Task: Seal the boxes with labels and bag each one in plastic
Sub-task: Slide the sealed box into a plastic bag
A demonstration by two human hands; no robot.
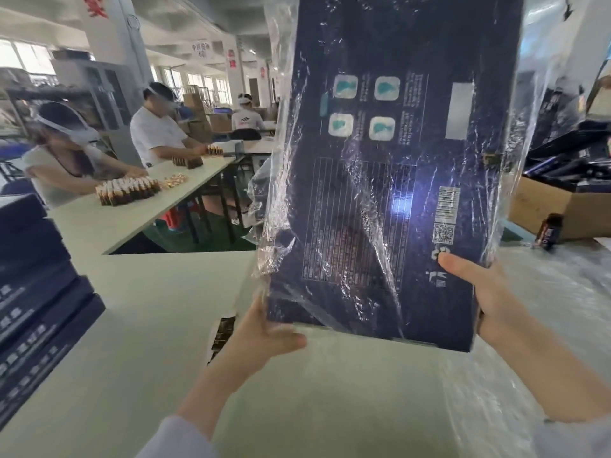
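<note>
A large dark blue box [390, 180] stands upright in the air above the table, its printed back facing me. A clear plastic bag [281, 127] is drawn over it from the top, wrinkled, with loose film at both sides. My left hand [264, 335] grips the box's lower left corner and the bag's edge. My right hand [479, 292] holds the lower right corner, thumb pressed on the printed face. The box's bottom edge sticks out of the bag.
A stack of dark blue boxes [36, 299] stands at the left of the pale table [148, 325]. Clear plastic film [545, 325] lies at the right. A cardboard carton [562, 203] and a small dark bottle [550, 231] are at the back right. People [155, 133] work at another table behind.
</note>
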